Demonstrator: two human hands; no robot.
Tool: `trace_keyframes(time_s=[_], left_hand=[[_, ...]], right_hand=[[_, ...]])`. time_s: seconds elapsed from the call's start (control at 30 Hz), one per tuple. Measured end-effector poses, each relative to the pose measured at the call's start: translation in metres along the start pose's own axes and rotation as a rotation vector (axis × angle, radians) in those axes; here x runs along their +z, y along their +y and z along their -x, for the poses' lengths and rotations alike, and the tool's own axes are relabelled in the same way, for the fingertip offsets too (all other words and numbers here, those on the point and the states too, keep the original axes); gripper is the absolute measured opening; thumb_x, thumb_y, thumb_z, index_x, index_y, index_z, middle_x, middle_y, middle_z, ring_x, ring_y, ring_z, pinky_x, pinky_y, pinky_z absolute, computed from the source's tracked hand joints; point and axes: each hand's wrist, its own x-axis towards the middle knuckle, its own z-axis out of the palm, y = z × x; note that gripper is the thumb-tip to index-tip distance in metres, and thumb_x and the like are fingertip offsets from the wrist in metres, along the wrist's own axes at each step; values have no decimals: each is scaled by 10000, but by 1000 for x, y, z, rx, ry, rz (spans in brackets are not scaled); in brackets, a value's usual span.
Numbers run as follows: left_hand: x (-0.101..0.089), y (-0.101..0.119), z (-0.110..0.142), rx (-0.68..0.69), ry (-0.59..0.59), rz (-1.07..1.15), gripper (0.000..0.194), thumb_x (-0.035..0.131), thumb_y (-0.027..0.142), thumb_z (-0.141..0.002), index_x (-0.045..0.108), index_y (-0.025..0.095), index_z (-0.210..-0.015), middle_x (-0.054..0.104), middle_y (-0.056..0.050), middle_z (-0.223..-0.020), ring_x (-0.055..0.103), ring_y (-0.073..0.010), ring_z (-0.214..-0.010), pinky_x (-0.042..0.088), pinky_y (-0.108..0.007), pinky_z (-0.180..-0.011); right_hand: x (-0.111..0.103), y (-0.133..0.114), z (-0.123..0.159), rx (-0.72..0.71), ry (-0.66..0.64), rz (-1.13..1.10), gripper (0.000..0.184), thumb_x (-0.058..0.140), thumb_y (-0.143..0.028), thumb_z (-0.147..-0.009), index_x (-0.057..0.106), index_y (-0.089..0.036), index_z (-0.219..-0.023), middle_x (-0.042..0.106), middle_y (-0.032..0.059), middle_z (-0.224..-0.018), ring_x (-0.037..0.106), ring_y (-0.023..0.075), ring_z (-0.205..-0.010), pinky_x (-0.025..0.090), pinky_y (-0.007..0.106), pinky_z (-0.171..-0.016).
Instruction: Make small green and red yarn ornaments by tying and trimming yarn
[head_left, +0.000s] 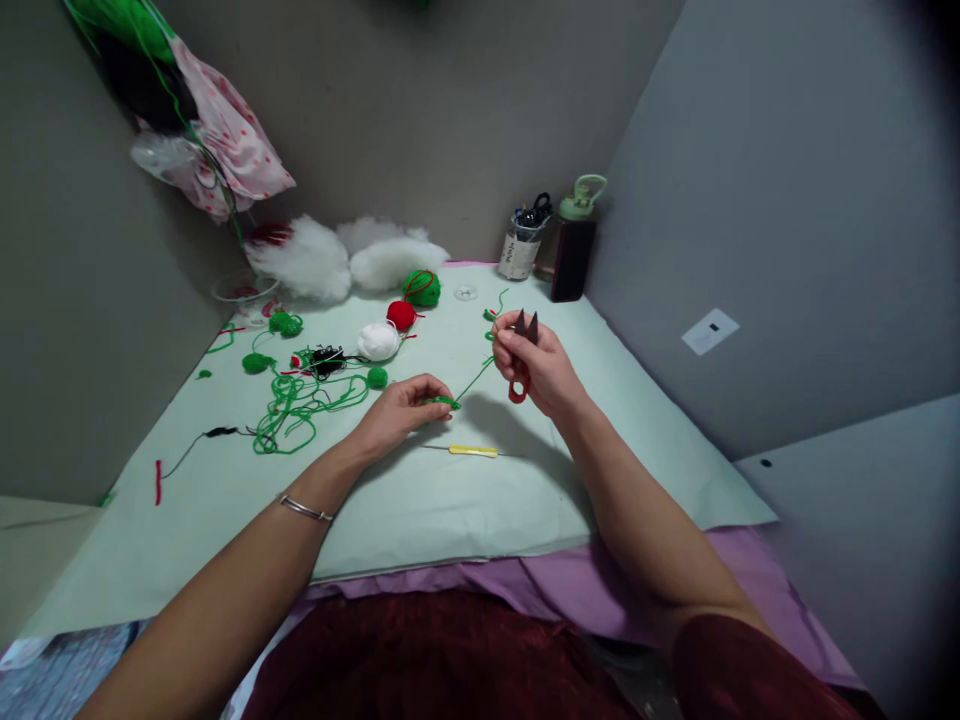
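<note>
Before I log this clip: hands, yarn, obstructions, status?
Left hand pinching green yarn piece. Right hand holding red-handled scissors, blades parted. Green strand stretched between them. Yellow hook lying apart from both hands.

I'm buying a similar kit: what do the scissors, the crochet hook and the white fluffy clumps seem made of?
Scissors: dull, dark, pointed blades, probably metal; smooth red handle, likely plastic.
Crochet hook: smooth, bright yellow handle, likely plastic; thin greyish shafts, probably metal.
White fluffy clumps: matte, with wispy edges, apparently fibre stuffing; cotton or polyester, unclear.
</note>
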Motion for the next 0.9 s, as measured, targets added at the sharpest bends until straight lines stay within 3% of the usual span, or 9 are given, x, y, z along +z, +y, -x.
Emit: trace_keyframes(time_s=[0.13, 0.23, 0.33, 0.9], left_hand=[[-2, 1, 1, 32, 3, -13, 212, 728, 328, -820, 688, 196, -981, 706, -49, -936, 655, -173, -889, 474, -315, -825], [-1, 1, 1, 44, 6, -13, 217, 733, 335, -817, 694, 195, -979, 707, -54, -962, 656, -182, -913, 474, -321, -832], [-1, 2, 1, 41, 18, -23, 218, 739, 335, -810, 698, 195, -972, 712, -57, -974, 647, -174, -875, 474, -319, -806], [-1, 5, 2, 44, 26, -47, 192, 735, 317, -804, 723, 200, -957, 705, -49, -946, 609, -160, -814, 449, -304, -753]], right_hand=[[-5, 1, 2, -27, -114, 267, 232, 683, -400, -865, 620, -179, -891, 494, -37, -660, 408, 82, -560, 302, 222, -490], [-7, 4, 2, -117, -218, 490, 191, 689, -358, -869, 699, -168, -851, 586, 16, -805, 504, 115, -715, 408, 257, -634], [-7, 8, 1, -175, -301, 629, 137, 668, -298, -893, 743, -187, -865, 594, 32, -870, 537, 136, -802, 428, 282, -722], [-11, 14, 0, -236, -340, 828, 108, 648, -219, -918, 754, -199, -904, 589, 25, -850, 565, 137, -782, 421, 273, -717]])
